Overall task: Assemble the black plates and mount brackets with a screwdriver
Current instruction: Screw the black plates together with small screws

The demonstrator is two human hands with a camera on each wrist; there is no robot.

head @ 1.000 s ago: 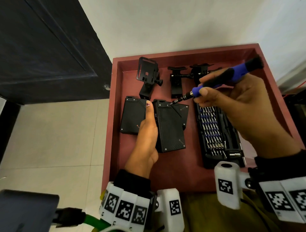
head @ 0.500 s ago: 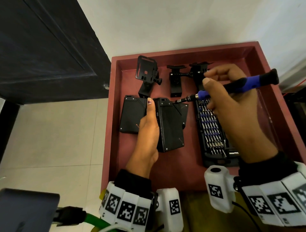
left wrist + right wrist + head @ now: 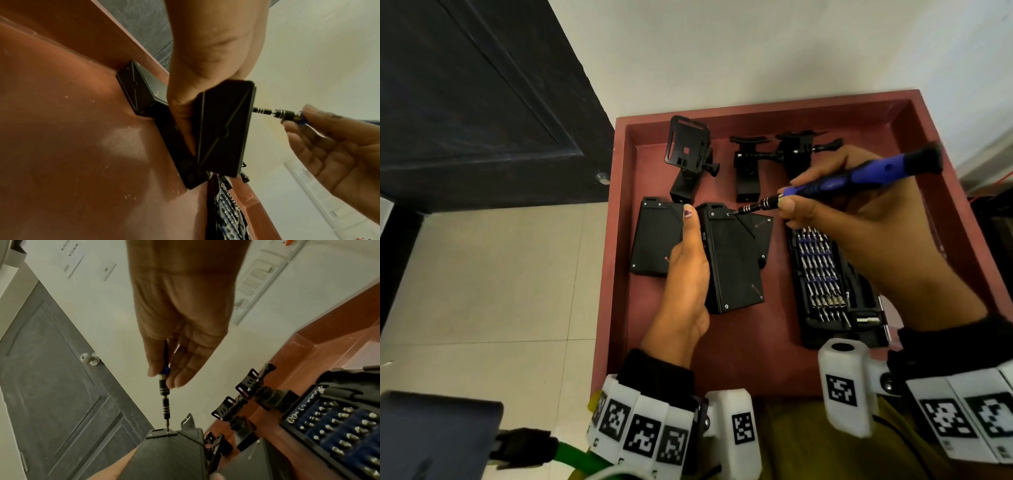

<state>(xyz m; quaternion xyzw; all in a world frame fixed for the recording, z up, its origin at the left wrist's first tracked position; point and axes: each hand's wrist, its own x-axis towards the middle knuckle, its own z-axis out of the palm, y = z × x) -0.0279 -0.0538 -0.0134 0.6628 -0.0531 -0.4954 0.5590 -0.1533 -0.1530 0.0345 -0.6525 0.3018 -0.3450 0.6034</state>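
Note:
My left hand [image 3: 688,260] grips a black plate [image 3: 732,260] and holds it lifted above the red tray [image 3: 756,359], thumb along its left edge. In the left wrist view the fingers [image 3: 183,105] curl under the plate [image 3: 224,129]. My right hand [image 3: 859,226] pinches a blue and black screwdriver [image 3: 859,174]; its tip sits on a screw at the plate's top right corner [image 3: 168,432]. A second black plate [image 3: 654,236] lies flat to the left, and another [image 3: 760,236] shows under the held one. Three black mount brackets [image 3: 688,154] [image 3: 748,168] [image 3: 796,150] stand at the tray's back.
An open black case of screwdriver bits [image 3: 825,281] lies in the tray's right half under my right forearm. A dark door [image 3: 465,102] with a knob [image 3: 90,359] stands to the left, over a pale tiled floor [image 3: 482,291]. White wall behind.
The screwdriver handle has swung from pointing up-right to lying flatter, and the right hand shifted slightly. The tip stays at the plate's top corner. The left hand keeps holding the plate.

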